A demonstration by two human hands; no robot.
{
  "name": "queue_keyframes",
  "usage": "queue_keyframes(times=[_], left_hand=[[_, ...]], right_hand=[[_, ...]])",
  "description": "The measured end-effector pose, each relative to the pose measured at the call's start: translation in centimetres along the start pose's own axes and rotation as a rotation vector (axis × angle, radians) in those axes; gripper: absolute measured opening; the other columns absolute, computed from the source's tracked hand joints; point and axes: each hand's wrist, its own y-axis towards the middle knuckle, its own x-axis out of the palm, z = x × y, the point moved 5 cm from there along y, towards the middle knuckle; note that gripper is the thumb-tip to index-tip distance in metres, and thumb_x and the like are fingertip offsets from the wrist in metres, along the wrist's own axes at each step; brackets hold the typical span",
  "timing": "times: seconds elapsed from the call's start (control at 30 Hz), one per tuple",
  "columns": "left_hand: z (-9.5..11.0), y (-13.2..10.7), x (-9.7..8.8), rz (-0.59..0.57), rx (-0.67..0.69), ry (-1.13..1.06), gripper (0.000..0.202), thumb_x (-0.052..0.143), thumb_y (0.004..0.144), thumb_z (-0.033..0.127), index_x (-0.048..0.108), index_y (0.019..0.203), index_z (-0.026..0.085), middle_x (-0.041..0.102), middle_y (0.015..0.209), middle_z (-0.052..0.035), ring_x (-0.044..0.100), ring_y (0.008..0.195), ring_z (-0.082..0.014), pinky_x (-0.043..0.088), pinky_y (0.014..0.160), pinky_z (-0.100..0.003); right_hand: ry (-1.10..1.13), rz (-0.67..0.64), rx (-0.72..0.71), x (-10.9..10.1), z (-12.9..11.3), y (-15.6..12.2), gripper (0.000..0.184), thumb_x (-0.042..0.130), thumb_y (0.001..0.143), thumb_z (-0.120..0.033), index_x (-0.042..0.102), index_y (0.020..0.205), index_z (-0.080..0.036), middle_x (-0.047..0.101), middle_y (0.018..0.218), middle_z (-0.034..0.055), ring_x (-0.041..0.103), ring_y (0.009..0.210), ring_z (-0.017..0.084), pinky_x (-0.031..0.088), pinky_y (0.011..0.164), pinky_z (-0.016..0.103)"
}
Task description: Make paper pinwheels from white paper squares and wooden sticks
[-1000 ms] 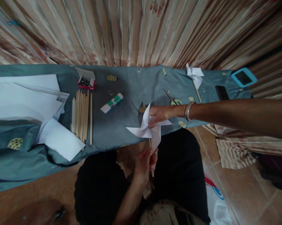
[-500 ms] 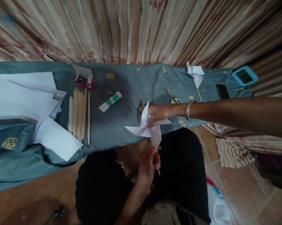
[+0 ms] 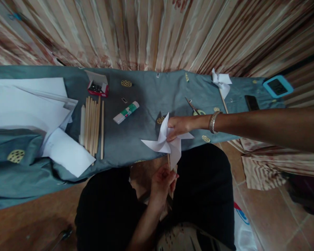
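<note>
A white paper pinwheel (image 3: 160,143) is held over the front edge of the cloth-covered table. My right hand (image 3: 178,127) is closed on its middle, with the thumb pressing the centre; the other fingers are partly hidden by the blades. Below, my left hand (image 3: 162,180) is wrapped round the pinwheel's thin wooden stick (image 3: 168,161), close under the lowest blade. The stick's lower end is hidden. Beyond my right wrist lie green-handled scissors (image 3: 198,111).
On the table (image 3: 146,90) are paper sheets (image 3: 26,108), wooden sticks (image 3: 92,125), a red box of small metal pieces (image 3: 98,89), a glue stick (image 3: 126,112), a finished-looking pinwheel (image 3: 222,83), a phone (image 3: 251,103) and a blue-framed timer (image 3: 278,86). A curtain (image 3: 136,35) hangs behind.
My left hand has shifted slightly down and left against the pinwheel. More of the stick shows above it, and the stick stands more upright. My right hand stays on the centre.
</note>
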Motion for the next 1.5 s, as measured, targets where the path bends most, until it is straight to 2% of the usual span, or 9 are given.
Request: queue_keyframes(times=[0.1, 0.23, 0.4, 0.6, 0.87, 1.1, 1.23, 1.5], left_hand=[[-0.2, 0.5, 0.1, 0.012, 0.008, -0.014, 0.041, 0.082, 0.059, 0.045, 0.062, 0.08, 0.016, 0.062, 0.063, 0.001, 0.035, 0.036, -0.0029, 0.02, 0.036, -0.02], [0.1, 0.1, 0.2, 0.005, 0.01, -0.037, 0.044, 0.082, 0.06, 0.05, 0.065, 0.081, 0.015, 0.049, 0.049, 0.0063, 0.036, 0.038, -0.0047, 0.021, 0.037, -0.019], [0.1, -1.1, -0.7, 0.068, -0.044, -0.095, 0.051, 0.087, 0.053, 0.053, 0.066, 0.074, 0.012, 0.06, 0.06, 0.0002, 0.042, 0.039, -0.0043, 0.025, 0.038, -0.02], [0.2, -1.1, -2.2, 0.099, -0.009, -0.06, 0.056, 0.086, 0.052, 0.058, 0.072, 0.077, 0.01, 0.058, 0.054, 0.0012, 0.038, 0.033, -0.0038, 0.019, 0.035, -0.021], [0.8, -1.0, -2.5, 0.085, 0.031, -0.05, 0.054, 0.084, 0.054, 0.059, 0.072, 0.073, 0.01, 0.055, 0.05, 0.0035, 0.032, 0.029, -0.0019, 0.014, 0.034, -0.02], [0.9, -1.0, -2.4, 0.081, 0.07, -0.01, 0.046, 0.083, 0.057, 0.055, 0.069, 0.066, 0.012, 0.056, 0.052, 0.0034, 0.036, 0.03, -0.0027, 0.016, 0.033, -0.02], [0.8, -1.0, -2.3, 0.065, 0.107, 0.011, 0.045, 0.081, 0.059, 0.053, 0.072, 0.074, 0.012, 0.058, 0.053, 0.003, 0.038, 0.031, -0.0038, 0.018, 0.033, -0.021], [1.3, -1.5, -1.6, 0.076, 0.122, 0.004, 0.043, 0.082, 0.06, 0.049, 0.074, 0.078, 0.011, 0.058, 0.055, 0.0031, 0.038, 0.035, -0.0033, 0.023, 0.036, -0.02]], right_hand=[[-0.007, -0.025, 0.002, 0.0, 0.0, 0.0, 0.023, 0.074, 0.079, -0.022, 0.076, 0.1, -0.012, 0.077, 0.093, 0.0062, 0.069, 0.086, 0.019, 0.05, 0.074, 0.025], [-0.031, -0.022, -0.008, 0.0, -0.1, 0.0, 0.024, 0.073, 0.079, -0.023, 0.075, 0.101, -0.012, 0.077, 0.097, 0.0074, 0.068, 0.09, 0.02, 0.05, 0.079, 0.027], [0.012, -0.016, -0.029, 0.1, -0.6, -0.3, 0.018, 0.073, 0.078, -0.02, 0.075, 0.095, -0.014, 0.076, 0.092, 0.0042, 0.066, 0.083, 0.018, 0.049, 0.073, 0.024], [0.031, -0.001, -0.076, 0.4, -1.1, -0.2, 0.013, 0.07, 0.077, -0.013, 0.075, 0.09, -0.012, 0.075, 0.089, 0.0063, 0.065, 0.08, 0.018, 0.048, 0.07, 0.025], [0.07, 0.003, -0.068, 0.5, -0.8, -0.2, 0.017, 0.07, 0.076, -0.016, 0.076, 0.092, -0.011, 0.075, 0.087, 0.0074, 0.065, 0.078, 0.019, 0.048, 0.072, 0.027], [0.046, 0.018, -0.052, 0.5, -0.6, -0.4, 0.021, 0.074, 0.072, -0.031, 0.075, 0.086, -0.016, 0.074, 0.084, 0.0046, 0.066, 0.076, 0.019, 0.05, 0.071, 0.028], [0.042, 0.051, -0.054, 0.2, -0.7, -0.7, 0.03, 0.078, 0.065, -0.041, 0.074, 0.084, -0.018, 0.074, 0.086, 0.0029, 0.066, 0.077, 0.02, 0.051, 0.072, 0.029], [0.014, 0.121, -0.002, -0.6, -0.9, -2.0, 0.049, 0.077, 0.059, -0.059, 0.074, 0.081, -0.015, 0.07, 0.076, 0.0019, 0.058, 0.069, 0.016, 0.043, 0.061, 0.026]])
